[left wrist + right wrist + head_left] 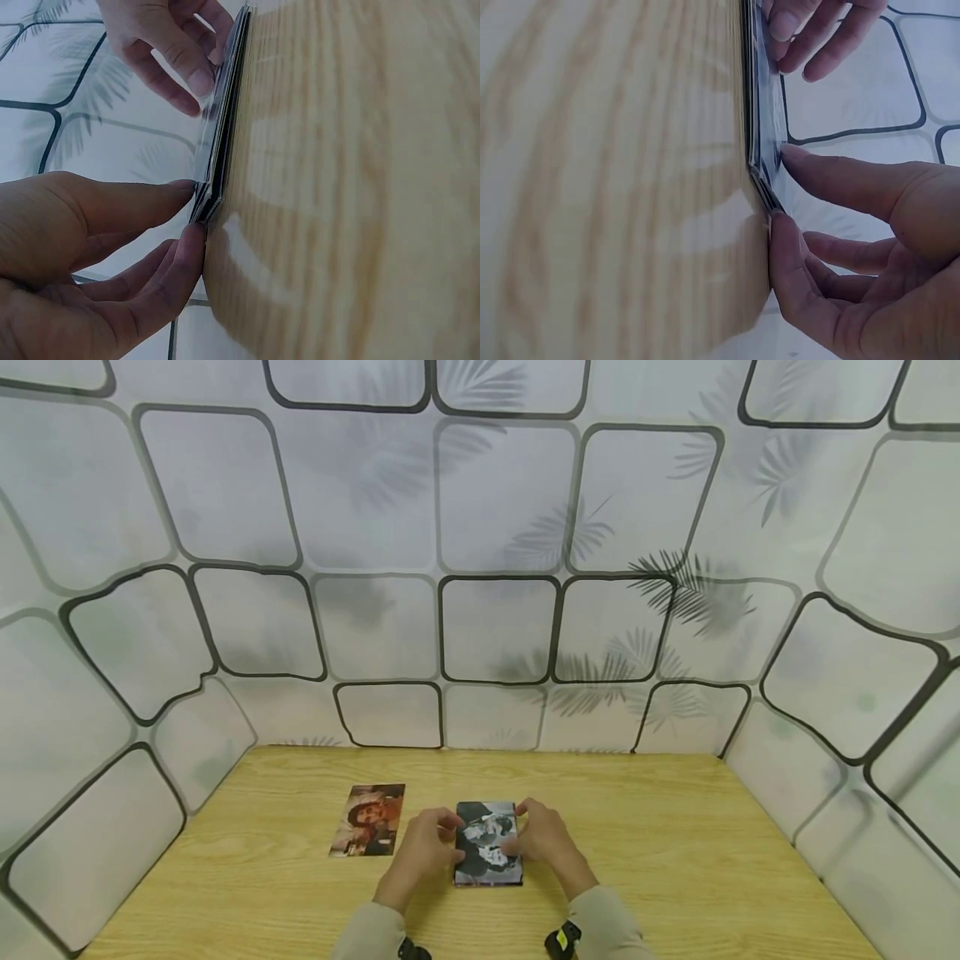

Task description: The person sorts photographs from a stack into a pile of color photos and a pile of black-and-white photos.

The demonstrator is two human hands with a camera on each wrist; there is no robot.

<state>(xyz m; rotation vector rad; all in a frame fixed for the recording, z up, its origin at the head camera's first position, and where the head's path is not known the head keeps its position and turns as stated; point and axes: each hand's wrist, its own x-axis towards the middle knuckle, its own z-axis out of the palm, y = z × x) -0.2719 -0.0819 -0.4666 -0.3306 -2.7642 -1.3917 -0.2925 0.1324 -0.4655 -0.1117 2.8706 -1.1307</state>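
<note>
Grips the left side of a stack of photos (486, 835) with the left hand (422, 852), setting thumb and forefinger slightly apart along that edge. Grips the opposite side with the right hand (549, 842), laying the thumb over the border of the top photo and placing the forefinger near the far right corner. Curls the other fingers inward on both hands.

Has the stack between the two hands, nearly flat and low at the table (712, 852); cannot tell whether fully resting on the wood. Shows a grey-toned picture uppermost, and layered edges, dark and pale, in both wrist views.

To the left, has a single reddish-brown photo (367, 820) lying on the table, apart from the stack and near the left hand. Wears pale sleeves (611, 922) and dark wrist straps (562, 939). Faces a whitish wall covering (495, 627) patterned with rounded outlines and grey leaves.
</note>
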